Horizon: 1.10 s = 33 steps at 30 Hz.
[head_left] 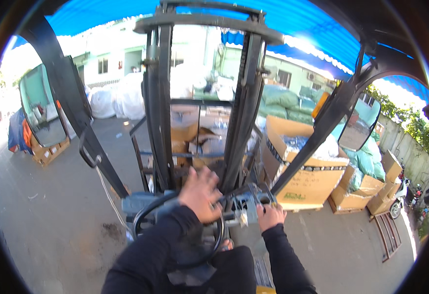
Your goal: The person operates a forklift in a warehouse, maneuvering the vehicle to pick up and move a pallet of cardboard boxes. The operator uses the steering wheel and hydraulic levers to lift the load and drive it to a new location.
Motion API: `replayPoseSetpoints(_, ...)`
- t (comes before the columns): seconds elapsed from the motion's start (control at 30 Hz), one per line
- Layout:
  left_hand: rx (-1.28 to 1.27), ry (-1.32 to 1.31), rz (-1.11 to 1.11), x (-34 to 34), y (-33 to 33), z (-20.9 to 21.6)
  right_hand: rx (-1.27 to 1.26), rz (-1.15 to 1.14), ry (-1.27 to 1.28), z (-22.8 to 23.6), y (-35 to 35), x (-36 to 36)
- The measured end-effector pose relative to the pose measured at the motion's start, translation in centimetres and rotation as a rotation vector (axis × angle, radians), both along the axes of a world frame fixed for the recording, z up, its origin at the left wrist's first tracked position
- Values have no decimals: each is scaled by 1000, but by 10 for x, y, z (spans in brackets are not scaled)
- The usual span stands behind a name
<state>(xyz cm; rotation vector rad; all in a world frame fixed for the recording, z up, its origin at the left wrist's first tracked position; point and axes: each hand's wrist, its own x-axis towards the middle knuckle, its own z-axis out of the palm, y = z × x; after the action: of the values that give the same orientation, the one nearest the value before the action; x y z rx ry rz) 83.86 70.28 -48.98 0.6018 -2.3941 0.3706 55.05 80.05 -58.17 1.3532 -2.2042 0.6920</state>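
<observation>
The steering wheel (221,234), a thin, glossy black ring, sits beneath the left hand (200,193), its blurred fingers spread loose; I cannot tell whether they touch. The right hand's (271,217) fingers bend over beside the grey console (246,202), any grip hidden.

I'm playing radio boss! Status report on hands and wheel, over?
Left hand open over steering wheel; touch unclear. Right hand at console, grip unclear. Mast partly blocks view ahead.
</observation>
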Motion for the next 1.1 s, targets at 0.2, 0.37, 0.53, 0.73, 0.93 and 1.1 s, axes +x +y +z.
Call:
replayPoseSetpoints(0.2, 87, 379, 326, 154, -45, -37, -123, 17, 40, -1, 4, 15)
replayPoseSetpoints(0.37, 0, 369, 328, 216, 53, -124, -124, 11, -7, 3, -10, 39)
replayPoseSetpoints(0.53, 212, 235, 37, 95, 105, -170, -151, -35, -5, -4, -17, 51)
replayPoseSetpoints(0.73, -34, -12, -297, 0, 11, -76, -214, -31, -14, -16, -18, 47)
replayPoseSetpoints(0.93, -87, 127, -40, 64, -111, -39, -236, -36, -71, -45, -51, 49)
replayPoseSetpoints(1.1, 139, 428, 73, 151, -178, -107, -268, -44, -33, -83, -91, 44)
